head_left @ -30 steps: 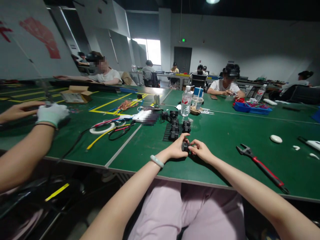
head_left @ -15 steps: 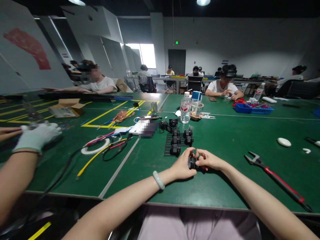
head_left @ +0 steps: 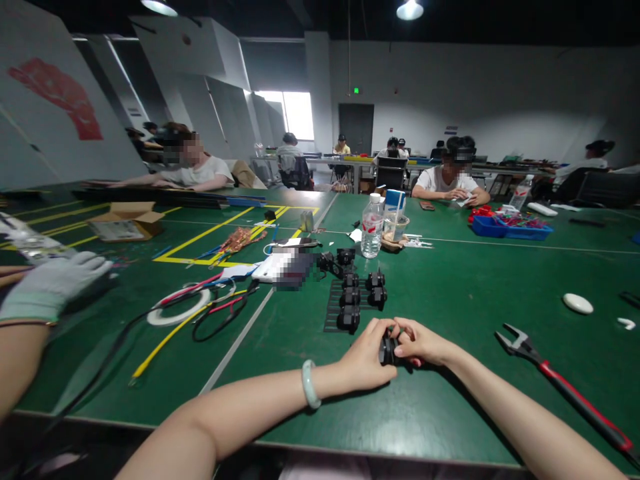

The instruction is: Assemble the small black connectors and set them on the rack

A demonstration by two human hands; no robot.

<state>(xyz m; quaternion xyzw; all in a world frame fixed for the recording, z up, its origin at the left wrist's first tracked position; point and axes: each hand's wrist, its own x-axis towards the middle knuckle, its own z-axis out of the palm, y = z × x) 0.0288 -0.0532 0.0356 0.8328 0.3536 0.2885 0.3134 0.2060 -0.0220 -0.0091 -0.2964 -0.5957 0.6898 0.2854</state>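
Near the front edge of the green table (head_left: 450,400), my left hand (head_left: 369,353) has its fingers closed round a small black part (head_left: 387,348). My right hand (head_left: 423,344) pinches the same part from the right, and its fingertips meet those of my left hand. Just beyond my hands, several black parts like it stand in two rows, one of them a black part (head_left: 349,318) on a dark slotted strip (head_left: 331,313). More black pieces (head_left: 345,257) lie behind these rows.
Right of my hands lies a red-handled wrench (head_left: 575,390). Ahead stand a water bottle (head_left: 371,227) and a cup (head_left: 396,228). Cables (head_left: 165,340) and a tape ring (head_left: 177,308) lie left. A co-worker's gloved hand (head_left: 55,280) is at far left.
The view has tilted slightly, so the table and my hands sit lower in the picture. Both hands keep hold of the black part. The co-worker's gloved hand has shifted left.
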